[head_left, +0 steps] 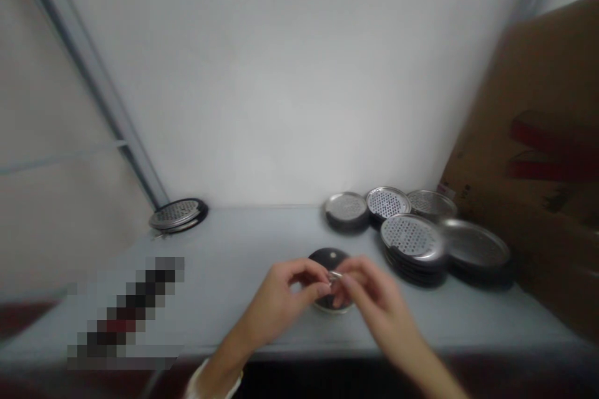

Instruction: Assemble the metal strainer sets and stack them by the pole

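Metal piece (335, 276) lies sideways between left hand (276, 307) and right hand (377, 302).

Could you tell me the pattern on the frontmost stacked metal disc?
The metal disc has small round holes, best seen in the head view.

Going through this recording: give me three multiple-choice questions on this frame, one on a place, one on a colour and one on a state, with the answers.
1. Where is the lone perforated metal disc?
A) At the far left of the table
B) Under the right hand
C) On top of the cardboard box

2. What colour are the markings on the box?
A) Blue
B) Red
C) Green

3. What state is the small shiny metal piece in?
A) Lying flat on the table
B) Held at the fingertips of both hands
C) Hanging from the box

1: A, it sits by the wall, apart from the right-hand piles.
2: B, red bands cross the box's face.
3: B, the left hand and right hand close on it above a dark round disc.
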Demonstrator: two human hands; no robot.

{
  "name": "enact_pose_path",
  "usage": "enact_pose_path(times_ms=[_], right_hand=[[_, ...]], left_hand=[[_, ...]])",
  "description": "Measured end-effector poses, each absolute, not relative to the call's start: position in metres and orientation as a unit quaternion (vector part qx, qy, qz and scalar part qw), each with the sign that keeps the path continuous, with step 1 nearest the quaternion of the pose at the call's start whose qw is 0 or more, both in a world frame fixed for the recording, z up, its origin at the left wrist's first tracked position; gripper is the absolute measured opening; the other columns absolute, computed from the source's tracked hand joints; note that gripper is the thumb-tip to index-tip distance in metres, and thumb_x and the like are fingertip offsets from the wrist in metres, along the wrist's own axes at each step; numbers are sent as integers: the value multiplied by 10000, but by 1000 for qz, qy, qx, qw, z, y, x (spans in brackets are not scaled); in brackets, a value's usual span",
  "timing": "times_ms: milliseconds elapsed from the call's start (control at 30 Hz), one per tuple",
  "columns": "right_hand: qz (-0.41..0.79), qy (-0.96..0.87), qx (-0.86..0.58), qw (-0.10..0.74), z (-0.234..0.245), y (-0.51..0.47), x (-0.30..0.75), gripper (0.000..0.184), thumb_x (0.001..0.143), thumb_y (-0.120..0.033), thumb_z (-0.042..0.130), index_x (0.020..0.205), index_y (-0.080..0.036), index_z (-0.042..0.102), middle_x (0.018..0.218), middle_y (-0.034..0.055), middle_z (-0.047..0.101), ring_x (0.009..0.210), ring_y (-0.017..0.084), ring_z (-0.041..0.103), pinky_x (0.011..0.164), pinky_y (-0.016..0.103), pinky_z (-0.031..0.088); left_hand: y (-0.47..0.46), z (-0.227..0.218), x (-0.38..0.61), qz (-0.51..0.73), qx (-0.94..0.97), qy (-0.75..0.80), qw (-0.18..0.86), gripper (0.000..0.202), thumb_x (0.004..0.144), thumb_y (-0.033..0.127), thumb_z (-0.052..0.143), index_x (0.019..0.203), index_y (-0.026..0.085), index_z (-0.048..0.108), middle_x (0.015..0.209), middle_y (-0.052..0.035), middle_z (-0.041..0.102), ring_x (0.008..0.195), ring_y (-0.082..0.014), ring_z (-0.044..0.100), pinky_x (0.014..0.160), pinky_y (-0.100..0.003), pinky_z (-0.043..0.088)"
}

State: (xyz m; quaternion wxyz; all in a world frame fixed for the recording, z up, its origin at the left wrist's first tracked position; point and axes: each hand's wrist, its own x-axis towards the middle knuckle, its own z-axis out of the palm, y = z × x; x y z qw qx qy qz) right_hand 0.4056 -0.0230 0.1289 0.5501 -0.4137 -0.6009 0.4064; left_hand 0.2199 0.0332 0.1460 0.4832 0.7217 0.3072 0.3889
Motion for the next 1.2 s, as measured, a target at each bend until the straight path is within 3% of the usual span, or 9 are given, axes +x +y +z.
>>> enact_pose_path(times_ms=[367, 633, 833, 1100, 1200], right_hand=[[354, -645, -425, 527, 131, -28, 408, 262, 1052, -420, 526, 973, -202, 649, 825, 43, 727, 751, 173, 684, 680, 255, 532], [296, -685, -433, 505, 130, -28, 406, 195, 1064, -340, 491, 984, -215, 618, 811, 24, 719, 745, 163, 683, 692, 243, 504], [247, -699, -448, 500, 125, -22, 407, 202, 1063, -322, 472, 958, -215, 608, 792, 19, 700, 714, 161, 668, 670, 236, 480], [260, -705, -431, 499, 126, -24, 405, 213, 1062, -322, 476, 927, -214, 600, 759, 3, 673, 699, 147, 644, 663, 224, 463], [275, -692, -438, 504, 126, -23, 405, 227, 1060, -348, 489, 925, -214, 612, 747, 3, 674, 693, 149, 643, 629, 219, 455]], left_hand=[[33, 145, 215, 423, 659, 263, 564, 146, 780, 270, 821, 791, 160, 727, 910, -60, 792, 849, -171, 730, 826, -276, 579], [32, 145, 223, 457, 679, 332, 468, 68, 775, 211, 778, 741, 169, 737, 838, -52, 793, 814, -185, 735, 781, -269, 582], [32, 147, 219, 432, 703, 308, 473, 68, 780, 207, 759, 731, 167, 736, 960, -76, 799, 931, -203, 741, 884, -289, 563], [30, 148, 223, 436, 706, 338, 444, 99, 729, 206, 820, 684, 174, 738, 791, -32, 784, 780, -178, 722, 774, -249, 546], [30, 148, 222, 423, 721, 332, 437, 85, 746, 223, 820, 716, 179, 753, 817, -31, 794, 787, -181, 723, 777, -252, 542]])
